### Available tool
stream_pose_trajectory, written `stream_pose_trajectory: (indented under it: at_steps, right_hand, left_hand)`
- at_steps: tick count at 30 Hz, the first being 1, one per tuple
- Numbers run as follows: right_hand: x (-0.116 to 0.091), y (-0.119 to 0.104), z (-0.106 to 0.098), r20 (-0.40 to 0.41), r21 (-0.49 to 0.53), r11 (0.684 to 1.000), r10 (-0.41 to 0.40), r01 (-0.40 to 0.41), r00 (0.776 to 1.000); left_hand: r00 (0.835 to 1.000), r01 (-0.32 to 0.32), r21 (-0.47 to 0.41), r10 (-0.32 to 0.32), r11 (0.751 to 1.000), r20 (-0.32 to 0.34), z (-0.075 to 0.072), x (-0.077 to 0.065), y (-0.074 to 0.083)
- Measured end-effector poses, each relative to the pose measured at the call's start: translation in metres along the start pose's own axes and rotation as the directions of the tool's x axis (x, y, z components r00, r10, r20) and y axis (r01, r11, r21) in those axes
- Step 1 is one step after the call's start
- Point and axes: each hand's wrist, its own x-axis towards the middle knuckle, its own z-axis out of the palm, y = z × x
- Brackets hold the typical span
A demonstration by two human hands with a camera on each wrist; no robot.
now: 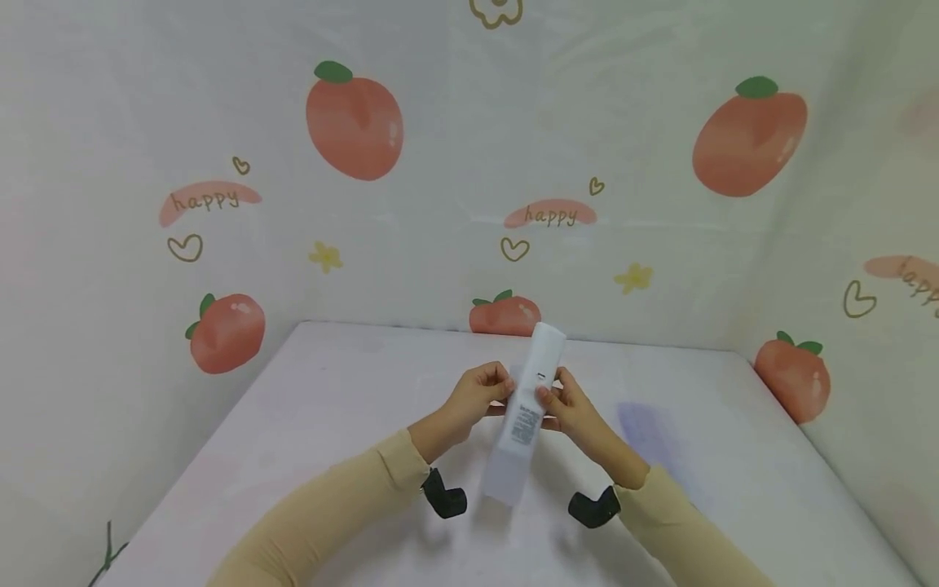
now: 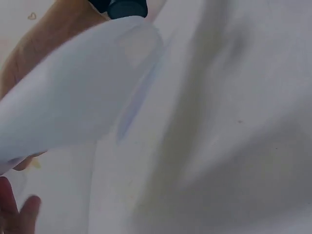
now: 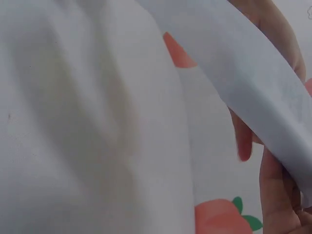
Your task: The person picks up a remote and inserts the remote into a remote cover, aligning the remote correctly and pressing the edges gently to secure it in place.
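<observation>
A long white tube (image 1: 531,397) with small printed text and a dark mark leans over the table, its top tilted right. The right hand (image 1: 583,416) grips its right side, thumb on the printed face and fingers behind. At the opposite edge, the left hand (image 1: 473,399) holds the tube with bent fingers, partly hidden by it. The lower end looks flat and pale. In the left wrist view, the white tube (image 2: 83,92) fills the upper left, with left fingertips (image 2: 29,209) below it. The right wrist view shows the tube (image 3: 229,63) crossing diagonally, the right hand (image 3: 280,195) underneath.
Beneath both arms lies a white table surface (image 1: 352,408) with a purple patch (image 1: 649,432) to the right. A pale curtain (image 1: 455,163) with fruit prints stands behind and at the sides. Black wrist mounts (image 1: 443,495) show below the cuffs.
</observation>
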Motion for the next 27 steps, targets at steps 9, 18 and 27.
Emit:
stream_pose_trajectory:
  at_steps: [9, 18, 27]
  right_hand:
    - [-0.002, -0.016, 0.006, -0.014, -0.17, 0.985, -0.012, 0.01, 1.0]
    - [0.004, -0.023, 0.015, -0.128, -0.186, 0.98, 0.048, -0.072, 0.991]
    - [0.008, -0.013, 0.01, -0.038, -0.139, 0.99, -0.005, 0.0, 0.999]
  left_hand:
    - [0.998, 0.055, 0.033, -0.054, 0.998, -0.025, -0.001, 0.012, 0.015]
    - [1.0, 0.001, -0.025, -0.001, 1.0, 0.017, -0.01, 0.001, 0.002]
    - [0.997, 0.018, 0.1, -0.026, 0.995, 0.078, -0.015, -0.002, 0.002]
